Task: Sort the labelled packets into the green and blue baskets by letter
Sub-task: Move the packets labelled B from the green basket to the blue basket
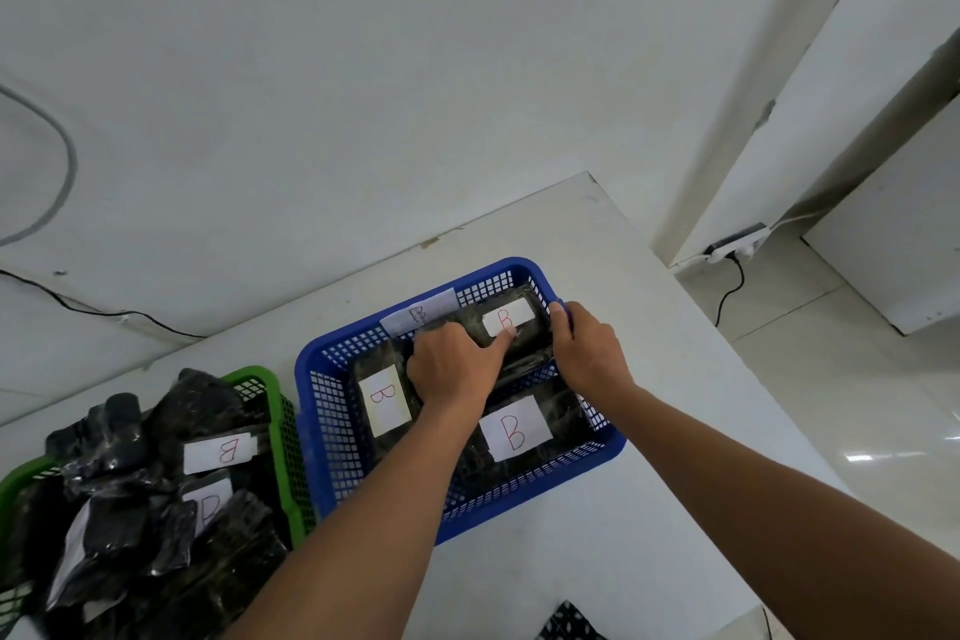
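A blue basket (pixel 332 437) stands in the middle of the white table, a paper tag marked B on its far wall. Inside lie dark packets with white B labels: one at the left (pixel 384 400), one at the front (pixel 514 429), one at the back (pixel 511 322). My left hand (pixel 454 364) presses on the back packet, its thumb on the label. My right hand (pixel 589 346) grips that packet's right end beside the basket's rim. A green basket (pixel 283 437) at the left holds a heap of dark packets, two showing labels, one (pixel 221 452) marked B.
The table (pixel 675 431) ends close to the right of the blue basket, with tiled floor below. A power strip (pixel 737 242) and its cable lie on the floor by the wall. A black patterned object (pixel 569 624) shows at the bottom edge.
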